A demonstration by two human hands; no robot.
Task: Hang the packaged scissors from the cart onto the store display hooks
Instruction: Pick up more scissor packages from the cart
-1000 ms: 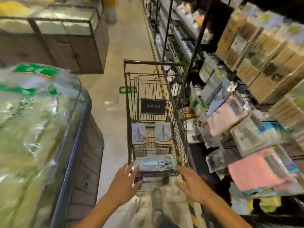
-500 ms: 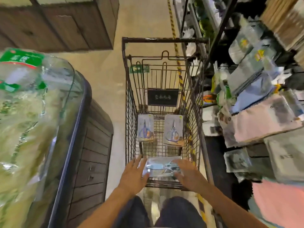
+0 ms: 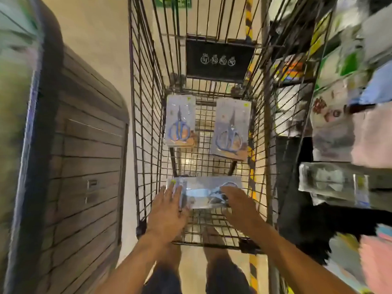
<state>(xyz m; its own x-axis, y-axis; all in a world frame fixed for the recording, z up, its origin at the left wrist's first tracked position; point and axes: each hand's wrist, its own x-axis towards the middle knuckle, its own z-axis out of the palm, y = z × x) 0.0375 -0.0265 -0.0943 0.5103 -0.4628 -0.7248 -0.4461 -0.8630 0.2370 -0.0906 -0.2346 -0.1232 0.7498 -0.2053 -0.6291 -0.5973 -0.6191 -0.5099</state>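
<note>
Scissors pkg [image 3: 203,193]: print blurred, unreadable.

The left hand [image 3: 167,211] and right hand [image 3: 239,204] cover both ends of the nearest scissors pack [image 3: 203,193], so their grip on it is unclear. Right of the hands, the hanging packets [image 3: 333,181] smear with motion blur, hooks indistinguishable. Beyond the hands, the cart [image 3: 146,124] runs past the top edge.

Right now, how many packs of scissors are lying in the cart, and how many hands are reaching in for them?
Packaged scissors in the cart: 3, namely far left pack, far right pack, near pack
Hands: 2, namely left hand, right hand, both at the near pack
Total: 5
</note>
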